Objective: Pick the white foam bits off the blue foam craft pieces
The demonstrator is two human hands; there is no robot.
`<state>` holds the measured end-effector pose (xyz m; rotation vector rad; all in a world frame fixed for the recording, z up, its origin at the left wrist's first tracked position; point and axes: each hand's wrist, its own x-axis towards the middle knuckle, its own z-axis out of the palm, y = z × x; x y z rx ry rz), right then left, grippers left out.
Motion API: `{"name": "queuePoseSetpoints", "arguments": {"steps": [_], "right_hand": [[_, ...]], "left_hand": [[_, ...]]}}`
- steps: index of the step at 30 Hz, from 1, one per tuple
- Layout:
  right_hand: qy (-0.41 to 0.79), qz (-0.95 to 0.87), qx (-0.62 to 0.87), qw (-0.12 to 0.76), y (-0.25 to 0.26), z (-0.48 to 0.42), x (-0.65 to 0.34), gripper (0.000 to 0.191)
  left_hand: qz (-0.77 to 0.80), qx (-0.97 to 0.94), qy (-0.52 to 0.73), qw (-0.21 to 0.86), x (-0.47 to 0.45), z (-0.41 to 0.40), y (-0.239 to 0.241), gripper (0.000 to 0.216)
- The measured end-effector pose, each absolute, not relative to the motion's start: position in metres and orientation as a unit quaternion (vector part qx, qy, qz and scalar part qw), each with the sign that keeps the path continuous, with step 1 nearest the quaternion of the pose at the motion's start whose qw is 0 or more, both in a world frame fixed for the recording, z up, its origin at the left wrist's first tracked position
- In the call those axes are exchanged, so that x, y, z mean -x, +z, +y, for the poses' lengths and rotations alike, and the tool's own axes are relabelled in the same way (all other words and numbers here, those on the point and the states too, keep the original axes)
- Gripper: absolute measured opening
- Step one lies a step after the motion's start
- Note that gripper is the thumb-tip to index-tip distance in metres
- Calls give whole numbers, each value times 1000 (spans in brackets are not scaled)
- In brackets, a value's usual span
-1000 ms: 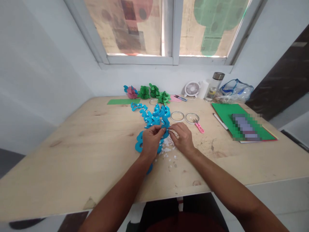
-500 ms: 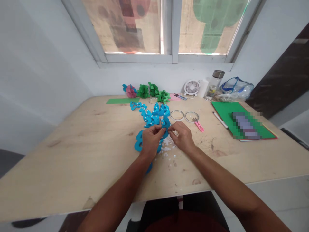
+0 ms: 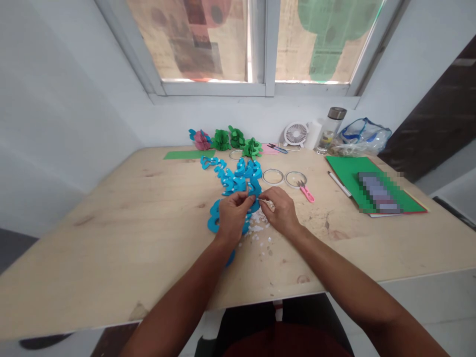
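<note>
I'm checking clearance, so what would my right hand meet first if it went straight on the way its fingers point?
Most likely the blue cutout held in your left hand. It lies just ahead of your right hand, though depth is unclear, so I can't tell whether they already touch.

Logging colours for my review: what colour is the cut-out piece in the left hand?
The cut-out piece is bright blue, showing best in the head view.
</note>
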<state>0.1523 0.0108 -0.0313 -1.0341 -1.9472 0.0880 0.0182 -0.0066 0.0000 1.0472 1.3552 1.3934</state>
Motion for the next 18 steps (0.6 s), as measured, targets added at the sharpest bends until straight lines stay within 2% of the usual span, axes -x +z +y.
{"name": "queuePoseSetpoints", "arguments": {"steps": [8,13,18], "right_hand": [[75,-778,423,459,-32,13,-152,8],[67,-788,439,427,-32,13,-153,8],[33,-815,428,388,-28,10,-152,11]], "left_hand": [[547,-456,572,406,-19,-4,-3,13],[536,-471,579,395,-19,-2,-5,12],[540,-436,576,431,-17,-1,-6,11]]}}
